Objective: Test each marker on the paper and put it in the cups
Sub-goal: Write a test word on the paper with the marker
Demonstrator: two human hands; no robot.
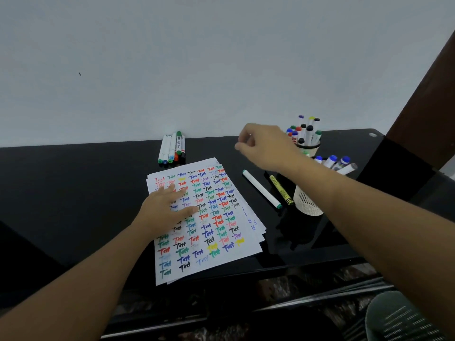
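A stack of white paper covered in coloured "Test" scribbles lies on the black desk. My left hand rests flat on the paper with fingers spread. My right hand hovers above the desk beyond the paper, fingers loosely curled and holding nothing. Several capped markers lie in a row by the wall. A green-capped white marker and a yellow highlighter lie right of the paper. The far cup and the near white mesh cup both hold several markers.
A pale wall rises directly behind the desk. A brown wooden post stands at the right. The desk's front edge runs just below the paper, and a grey mesh chair part shows at the bottom right.
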